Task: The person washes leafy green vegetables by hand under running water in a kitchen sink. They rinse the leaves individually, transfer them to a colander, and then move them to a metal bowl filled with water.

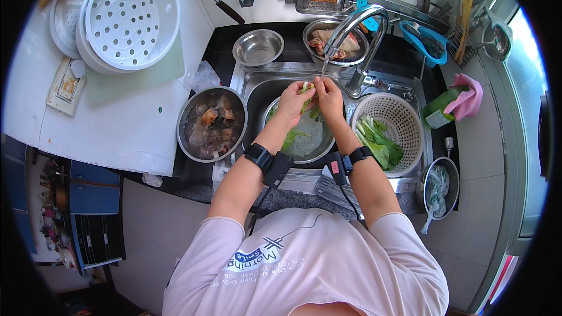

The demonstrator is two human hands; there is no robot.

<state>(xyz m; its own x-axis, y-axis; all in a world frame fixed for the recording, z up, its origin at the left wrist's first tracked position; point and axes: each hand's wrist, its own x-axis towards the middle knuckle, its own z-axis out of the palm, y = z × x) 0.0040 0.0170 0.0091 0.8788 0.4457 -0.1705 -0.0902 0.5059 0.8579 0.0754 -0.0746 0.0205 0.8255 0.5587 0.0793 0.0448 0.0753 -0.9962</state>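
Observation:
Both hands meet beneath the faucet (340, 37), from which a thin stream of water runs onto the fingers. My left hand (293, 102) grips a leafy green vegetable (307, 96) by its pale stem end. With fingertips pinched at the same stem, my right hand (329, 96) sits close beside the left. Below them, a metal basin (322, 151) of water stands in the sink, with more green leaves (292, 138) floating in it. To the right, a white perforated colander (401, 112) holds several leafy greens (380, 142).
A metal bowl of meat chunks in liquid (212, 125) stands left of the sink. Behind are a small metal bowl (258, 47) and another with meat (336, 44). A green bottle (443, 101) and a pot holding a plastic bag (439, 188) stand right. White perforated baskets (127, 22) rest upper left.

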